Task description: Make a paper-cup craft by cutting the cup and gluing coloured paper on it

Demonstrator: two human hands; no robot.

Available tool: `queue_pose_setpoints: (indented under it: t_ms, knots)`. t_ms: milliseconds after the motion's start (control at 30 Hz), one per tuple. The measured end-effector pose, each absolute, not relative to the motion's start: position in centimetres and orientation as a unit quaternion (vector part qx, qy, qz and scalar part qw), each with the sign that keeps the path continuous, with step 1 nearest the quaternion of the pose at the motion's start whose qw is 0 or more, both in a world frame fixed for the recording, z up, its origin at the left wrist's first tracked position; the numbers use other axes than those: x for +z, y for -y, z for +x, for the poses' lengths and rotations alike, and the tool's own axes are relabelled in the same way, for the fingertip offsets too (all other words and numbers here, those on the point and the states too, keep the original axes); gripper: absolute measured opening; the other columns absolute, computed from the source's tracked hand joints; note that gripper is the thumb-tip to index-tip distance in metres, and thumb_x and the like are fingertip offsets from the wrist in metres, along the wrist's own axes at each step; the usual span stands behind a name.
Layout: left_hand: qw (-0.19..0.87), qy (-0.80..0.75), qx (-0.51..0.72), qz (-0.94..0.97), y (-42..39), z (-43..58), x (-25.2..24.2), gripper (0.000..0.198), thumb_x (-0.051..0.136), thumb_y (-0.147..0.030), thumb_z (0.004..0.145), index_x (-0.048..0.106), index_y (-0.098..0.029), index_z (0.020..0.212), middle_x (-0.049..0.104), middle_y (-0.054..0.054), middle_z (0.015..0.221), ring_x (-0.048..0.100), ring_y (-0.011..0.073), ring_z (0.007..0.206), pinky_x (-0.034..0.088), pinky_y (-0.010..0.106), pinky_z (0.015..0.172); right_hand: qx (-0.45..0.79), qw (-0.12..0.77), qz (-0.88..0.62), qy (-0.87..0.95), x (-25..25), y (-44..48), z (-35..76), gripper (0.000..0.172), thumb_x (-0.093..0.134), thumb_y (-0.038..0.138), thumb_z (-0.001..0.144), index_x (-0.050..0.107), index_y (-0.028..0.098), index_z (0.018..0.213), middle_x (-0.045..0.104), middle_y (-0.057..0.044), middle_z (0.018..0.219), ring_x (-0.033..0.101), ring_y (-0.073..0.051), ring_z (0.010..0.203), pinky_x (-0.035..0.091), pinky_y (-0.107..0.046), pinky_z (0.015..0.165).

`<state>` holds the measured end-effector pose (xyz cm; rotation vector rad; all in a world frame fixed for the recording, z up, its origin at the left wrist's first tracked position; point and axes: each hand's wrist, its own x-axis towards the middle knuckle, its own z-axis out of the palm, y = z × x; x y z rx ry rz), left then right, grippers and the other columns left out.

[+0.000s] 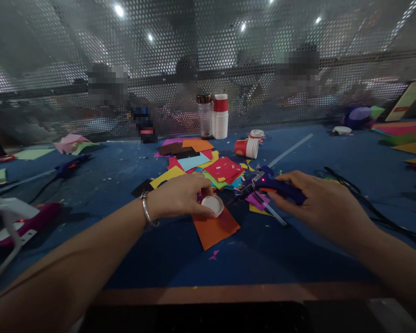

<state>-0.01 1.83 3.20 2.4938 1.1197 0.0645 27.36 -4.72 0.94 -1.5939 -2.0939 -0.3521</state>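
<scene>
The left hand (180, 194) pinches a round white lid (212, 206) with a raised rim, over an orange paper (217, 231). The right hand (327, 208) grips a dark blue glue gun (286, 189) with a red light. Bright papers (225, 169) lie messily between the hands and stacked cups (221, 122).

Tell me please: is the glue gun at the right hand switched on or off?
Switched on, it seems: a small red light glows on the glue gun.

Single head-worn view, facing forward and down, close over blue table (152, 263)
</scene>
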Motion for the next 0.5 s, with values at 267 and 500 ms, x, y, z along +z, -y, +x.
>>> queue_pose_setpoints:
  t_ms: [267,500]
  knots:
    - [0.197,-0.398,0.028,0.896,-1.8,-0.11,3.24,0.037,0.07,-0.051,0.074,0.064,-0.019,0.091,0.066,0.003,0.086,0.057,0.0175,0.072,0.038,0.027,0.061,-0.072,0.262,-0.597,0.755,1.43,4.37,27.68,0.037,0.055,0.056,0.088,0.067,0.022,0.091,0.069,-0.003,0.061,0.059,-0.02,0.046,0.04,-0.03,0.045]
    - [0.204,-0.409,0.033,0.889,-1.61,-0.03,3.21,0.04,0.074,-0.047,0.073,0.06,-0.018,0.097,0.065,0.002,0.088,0.057,0.0161,0.069,0.037,0.027,0.062,-0.056,0.253,-0.624,0.737,1.55,3.76,27.84,0.033,0.061,0.052,0.086,0.068,0.02,0.092,0.071,-0.003,0.064,0.061,-0.019,0.048,0.04,-0.029,0.046]
